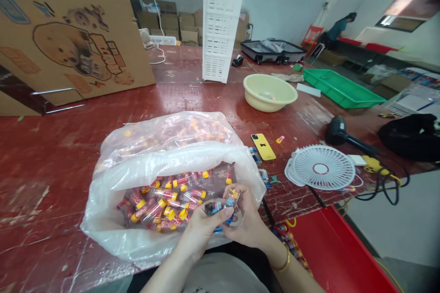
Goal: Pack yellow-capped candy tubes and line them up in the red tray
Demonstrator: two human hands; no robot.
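My left hand (pixel 200 228) and my right hand (pixel 248 225) meet at the near right corner of an open plastic bag (pixel 185 154). Pinched in the left fingers are small printed packets (pixel 213 208), dark and blue, too small to read. The right fingers close round a small clear tube (pixel 233 196) with a yellow end, which partly overlaps the packets. Inside the bag lie many clear tubes (pixel 167 193) with yellow caps and red-and-white printing, heaped at different angles. The fingers hide part of what is held.
Right of the bag lie a yellow phone (pixel 263 146), a white fan (pixel 320 168) and a black hair dryer (pixel 338 132). Farther back stand a cream basin (pixel 270 100), a green tray (pixel 338 89) and a white rack (pixel 220 32). A large carton (pixel 68 36) is at left. Another person (pixel 338 29) works far off.
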